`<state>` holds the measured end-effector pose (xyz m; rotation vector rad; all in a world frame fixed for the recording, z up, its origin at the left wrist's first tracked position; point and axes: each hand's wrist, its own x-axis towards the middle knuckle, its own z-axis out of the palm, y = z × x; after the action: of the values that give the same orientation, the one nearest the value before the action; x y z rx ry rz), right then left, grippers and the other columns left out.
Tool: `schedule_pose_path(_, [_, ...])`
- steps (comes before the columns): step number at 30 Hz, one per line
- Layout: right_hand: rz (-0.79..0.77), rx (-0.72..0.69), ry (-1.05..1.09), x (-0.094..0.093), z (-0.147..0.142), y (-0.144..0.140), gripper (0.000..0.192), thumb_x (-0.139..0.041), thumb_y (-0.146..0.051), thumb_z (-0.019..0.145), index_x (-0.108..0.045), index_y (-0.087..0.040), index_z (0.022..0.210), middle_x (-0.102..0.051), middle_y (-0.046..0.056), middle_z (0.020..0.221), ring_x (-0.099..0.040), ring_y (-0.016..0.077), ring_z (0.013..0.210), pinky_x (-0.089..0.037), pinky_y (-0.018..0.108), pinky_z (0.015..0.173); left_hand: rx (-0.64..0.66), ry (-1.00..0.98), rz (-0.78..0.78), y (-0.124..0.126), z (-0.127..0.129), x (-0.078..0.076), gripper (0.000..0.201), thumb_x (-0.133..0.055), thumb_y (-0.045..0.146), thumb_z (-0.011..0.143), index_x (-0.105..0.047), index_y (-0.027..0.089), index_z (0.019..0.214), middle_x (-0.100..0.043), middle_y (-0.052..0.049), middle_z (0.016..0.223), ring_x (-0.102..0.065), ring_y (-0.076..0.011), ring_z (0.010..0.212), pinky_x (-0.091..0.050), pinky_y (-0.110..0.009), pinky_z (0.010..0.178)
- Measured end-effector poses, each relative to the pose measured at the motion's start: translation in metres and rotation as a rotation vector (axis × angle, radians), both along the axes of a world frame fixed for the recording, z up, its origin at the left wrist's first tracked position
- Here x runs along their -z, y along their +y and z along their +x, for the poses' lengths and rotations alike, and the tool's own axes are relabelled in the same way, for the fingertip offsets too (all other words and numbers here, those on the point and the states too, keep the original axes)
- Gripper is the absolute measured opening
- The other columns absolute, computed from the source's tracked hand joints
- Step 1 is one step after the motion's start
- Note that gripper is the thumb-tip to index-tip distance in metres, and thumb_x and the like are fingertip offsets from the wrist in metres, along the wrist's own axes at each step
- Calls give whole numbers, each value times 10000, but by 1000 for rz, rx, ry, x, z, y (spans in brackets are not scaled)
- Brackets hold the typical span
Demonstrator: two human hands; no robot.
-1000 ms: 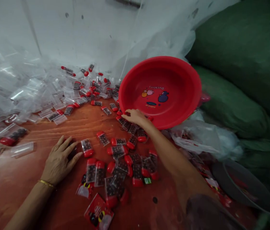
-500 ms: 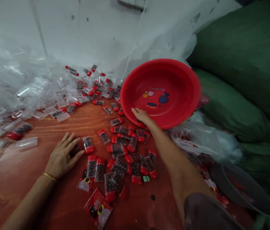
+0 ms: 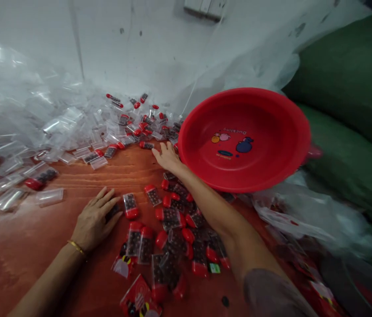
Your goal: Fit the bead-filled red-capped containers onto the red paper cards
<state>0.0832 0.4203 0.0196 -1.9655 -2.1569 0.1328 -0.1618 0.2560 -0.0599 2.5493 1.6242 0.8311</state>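
Note:
My left hand (image 3: pixel 97 218) lies on the red-brown tabletop with its fingers apart. A dark item (image 3: pixel 113 212) shows between its thumb and forefinger, partly covered. Just to its right is a clear pack with a red cap (image 3: pixel 130 206), filled with dark beads. My right hand (image 3: pixel 168 157) reaches forward, fingers stretched out over the table, close to the left rim of a tilted red plastic basin (image 3: pixel 301 145). Small red-capped packs (image 3: pixel 146 145) lie by its fingertips. Under and beside the right forearm lies a loose cluster of such packs (image 3: pixel 171 215).
Clear plastic sleeves (image 3: pixel 63 121) are heaped at the back left against the white wall (image 3: pixel 159 53). Green sacks (image 3: pixel 347 154) bulge on the right, above a crumpled plastic bag (image 3: pixel 307 215). Printed red cards (image 3: pixel 139 295) lie near the front.
My right hand has moved from the basin's near rim to the left, over packs beside the basin. The left hand keeps its place; the whole view has shifted.

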Motion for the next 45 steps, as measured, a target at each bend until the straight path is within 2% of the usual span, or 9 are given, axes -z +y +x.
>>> schedule_pose_path(4, [-13, 306, -39, 22, -11, 65, 730, -336, -550, 875, -298, -41, 1396, -227, 260, 1473, -252, 398, 1341, -255, 539, 1043, 16, -1, 16, 0, 1, 0, 378, -505, 417, 848, -631, 205, 1135, -573, -99, 1290, -391, -308, 1307, -444, -483, 1008])
schedule_pose_path(7, [-43, 358, -73, 34, -10, 74, 757, -315, -569, 869, -341, -3, 1371, -278, 293, 1438, -221, 414, 1348, -272, 562, 1022, 6, 6, 12, 0, 2, -1, 367, -496, 412, 855, -637, 207, 1125, -572, -94, 1293, -398, -305, 1303, -441, -481, 1011])
schedule_pose_path(14, [-134, 177, -134, 31, -12, -6, 706, -275, -597, 873, -364, -111, 1377, -357, 226, 1407, -428, 423, 1206, -339, 595, 945, 16, 16, -15, 1, 0, -3, 376, -468, 416, 865, -637, 194, 1118, -573, -102, 1287, -393, -311, 1305, -419, -486, 1025])
schedule_pose_path(20, [-253, -162, -131, 9, 3, -68, 612, -247, -599, 888, -440, -211, 1320, -421, 145, 1388, -485, 336, 1188, -379, 483, 965, -1, -35, -14, 1, 1, -3, 370, -461, 418, 859, -637, 213, 1111, -596, -98, 1257, -435, -297, 1277, -427, -474, 1012])
schedule_pose_path(23, [-179, -187, -95, 3, 8, -51, 561, -207, -548, 918, -492, -206, 1259, -489, 130, 1323, -458, 283, 1229, -354, 425, 1007, -79, -69, 20, -1, 3, -6, 428, -482, 468, 837, -609, 207, 1152, -560, -120, 1298, -423, -307, 1285, -408, -483, 1018])
schedule_pose_path(29, [-67, 221, -55, 28, 1, 32, 687, -344, -487, 901, -232, -58, 1426, -137, 252, 1506, -225, 380, 1363, -258, 501, 1057, -175, 13, -73, 0, 5, -10, 575, -471, 558, 814, -550, 157, 1220, -490, -173, 1359, -378, -352, 1306, -345, -532, 1036])
schedule_pose_path(33, [-85, 309, -62, 47, 7, 47, 657, -288, -454, 921, -277, 1, 1394, -172, 287, 1480, -239, 394, 1348, -257, 538, 1043, -167, 12, -102, 2, 3, -9, 569, -483, 549, 812, -536, 174, 1236, -451, -159, 1395, -355, -352, 1319, -337, -532, 1044])
schedule_pose_path(41, [-290, -194, -91, 24, 19, -49, 682, -216, -658, 874, -445, -196, 1321, -317, 123, 1454, -146, 387, 1368, -274, 560, 1045, -56, 62, -142, 2, 3, -15, 545, -474, 540, 816, -540, 210, 1245, -438, -126, 1405, -368, -323, 1312, -324, -496, 1060])
schedule_pose_path(45, [-318, -386, -114, 14, 31, -103, 678, -426, -667, 812, -440, -237, 1336, -302, 85, 1471, -103, 370, 1386, -234, 520, 1087, -13, 149, -181, -2, 10, -23, 503, -448, 526, 834, -562, 234, 1228, -434, -108, 1407, -342, -323, 1327, -283, -517, 1062])
